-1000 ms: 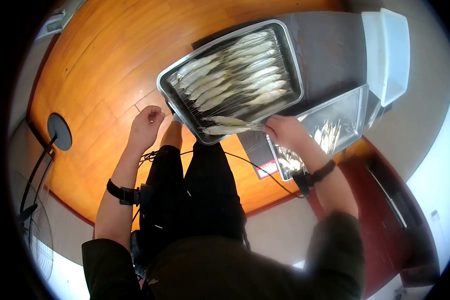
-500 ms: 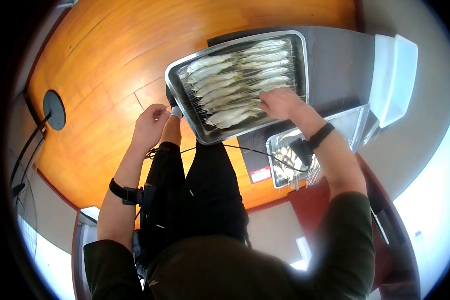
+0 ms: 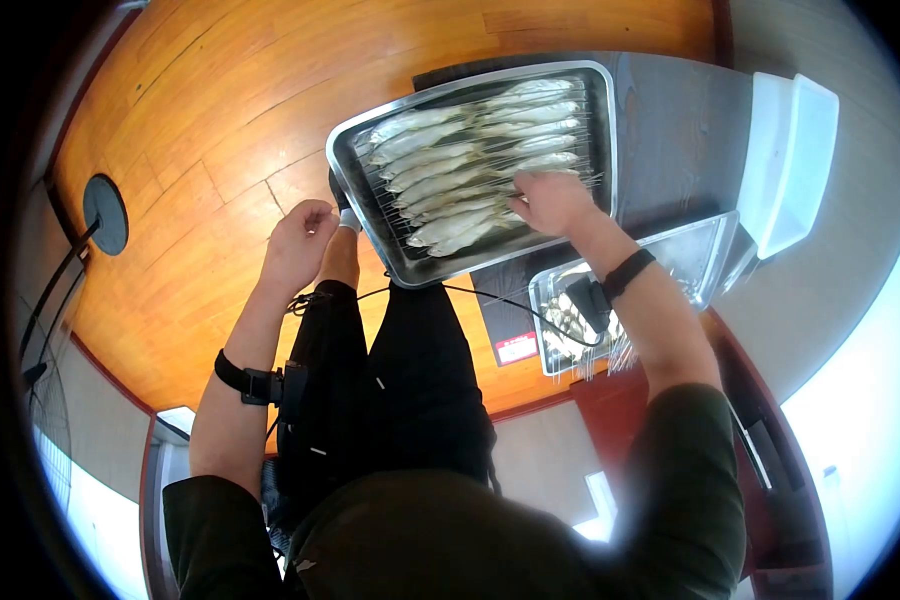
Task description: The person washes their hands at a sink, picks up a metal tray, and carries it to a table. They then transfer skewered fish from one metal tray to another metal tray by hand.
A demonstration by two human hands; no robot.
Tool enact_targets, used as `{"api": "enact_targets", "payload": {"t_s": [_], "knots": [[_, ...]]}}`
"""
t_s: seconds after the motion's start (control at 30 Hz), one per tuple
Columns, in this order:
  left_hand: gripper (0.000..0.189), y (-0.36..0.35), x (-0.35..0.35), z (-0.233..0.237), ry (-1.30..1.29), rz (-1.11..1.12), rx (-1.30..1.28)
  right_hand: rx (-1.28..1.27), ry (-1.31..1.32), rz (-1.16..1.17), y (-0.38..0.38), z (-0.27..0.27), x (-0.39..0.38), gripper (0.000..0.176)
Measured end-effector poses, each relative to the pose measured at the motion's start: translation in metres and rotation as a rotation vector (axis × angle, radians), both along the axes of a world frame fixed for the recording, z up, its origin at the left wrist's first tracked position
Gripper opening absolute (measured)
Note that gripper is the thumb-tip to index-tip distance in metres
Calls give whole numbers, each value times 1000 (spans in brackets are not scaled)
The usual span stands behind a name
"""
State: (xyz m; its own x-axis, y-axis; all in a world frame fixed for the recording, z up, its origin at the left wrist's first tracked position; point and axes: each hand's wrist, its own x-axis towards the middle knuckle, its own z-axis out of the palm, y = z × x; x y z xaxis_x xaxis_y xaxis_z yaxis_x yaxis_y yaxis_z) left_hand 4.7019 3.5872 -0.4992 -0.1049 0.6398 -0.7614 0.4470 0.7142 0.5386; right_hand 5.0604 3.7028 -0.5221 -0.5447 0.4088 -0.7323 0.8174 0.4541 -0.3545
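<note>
A deep metal tray (image 3: 615, 120) holds two rows of skewered fish (image 3: 440, 160) lying on a wire rack. Over the tray's right part, my right hand (image 3: 553, 203) has its fingers pinched together at the skewers beside the lower fish; what lies between the fingertips is too small to tell. My left hand (image 3: 302, 240) hangs left of the tray, apart from it, with its fingers curled in and thumb close to them. Whether that hand holds anything cannot be made out.
A second metal tray (image 3: 727, 240) with small fish and skewers stands at the lower right. White plastic bins (image 3: 800, 165) are on the dark table (image 3: 680, 120). A black cable crosses below the large tray. A round stand base (image 3: 105, 215) is at left.
My right hand has moved slightly left and up over the tray. My left hand has risen a little, its fingers still curled.
</note>
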Motion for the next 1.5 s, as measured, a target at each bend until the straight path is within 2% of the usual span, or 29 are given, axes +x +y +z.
{"api": "enact_targets", "payload": {"t_s": [0.1, 0.17, 0.3, 0.37, 0.47, 0.57, 0.87, 1.1, 1.4, 1.5], "knots": [[29, 1, 1, 0, -2, -7, -10, 50, 1, -12, -10, 7, 4, 28], [28, 2, 1, 0, 1, -7, -7, 231, 143, 13, -19, 5, 8, 29], [28, 3, 4, 1, -7, -6, -8, 327, 206, 26, -24, 8, 11, 29], [28, 3, 4, 1, -5, -3, -9, 566, 412, 22, -22, 17, 7, 23], [27, 5, 5, 2, -25, 0, -8, 448, 374, 87, -35, 9, 20, 17], [27, 9, 8, 7, 30, -49, -30, 448, 318, 177, -42, 4, 28, 14], [27, 8, 7, 6, -22, -6, -19, 443, 342, 237, -45, -3, 22, 9], [27, 9, 9, 7, -14, -5, -23, 416, 325, 285, -43, -2, 17, 9], [28, 3, 4, 4, -2, -10, -13, 411, 428, 460, -32, 12, 18, 14], [28, 3, 3, 3, 3, -12, -11, 313, 365, 493, -34, 19, 19, 18]]}}
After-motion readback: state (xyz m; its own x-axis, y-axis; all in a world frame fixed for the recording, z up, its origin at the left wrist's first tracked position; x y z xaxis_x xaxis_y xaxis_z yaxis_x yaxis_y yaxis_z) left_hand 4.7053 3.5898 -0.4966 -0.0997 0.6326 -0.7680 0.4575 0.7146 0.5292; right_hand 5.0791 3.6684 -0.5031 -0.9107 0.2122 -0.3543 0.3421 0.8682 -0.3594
